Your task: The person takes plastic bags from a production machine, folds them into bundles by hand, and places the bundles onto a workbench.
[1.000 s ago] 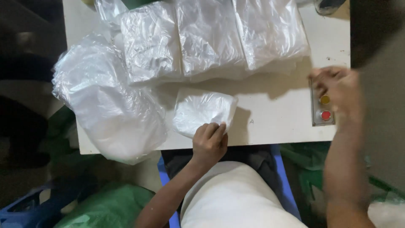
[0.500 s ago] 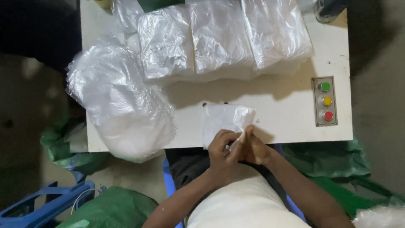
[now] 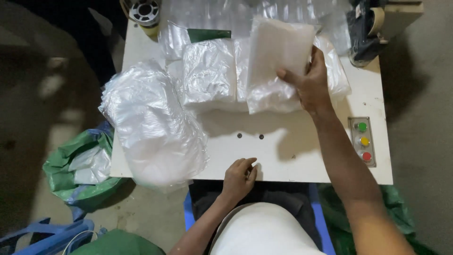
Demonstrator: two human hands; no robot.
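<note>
White desk (image 3: 302, 156) fills mid-frame; right hand (image 3: 309, 82) grips a clear plastic packet (image 3: 278, 56), left hand (image 3: 239, 174) rests empty and relaxed. Slippery film might slide free.

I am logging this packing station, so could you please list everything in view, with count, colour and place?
Flat plastic packet: one, translucent white, lifted at table's far side.
Plastic bag stacks: at least two, clear, far half of table.
Large plastic bag: one, clear, over table's left edge.
Table: one, white, centre.
Button panel: one, green, yellow, red buttons, table's right edge.
Tape roll: one, far left corner.
Sack: one, green, floor left.
Right hand: grips the packet.
Left hand: empty, on table's near edge.
</note>
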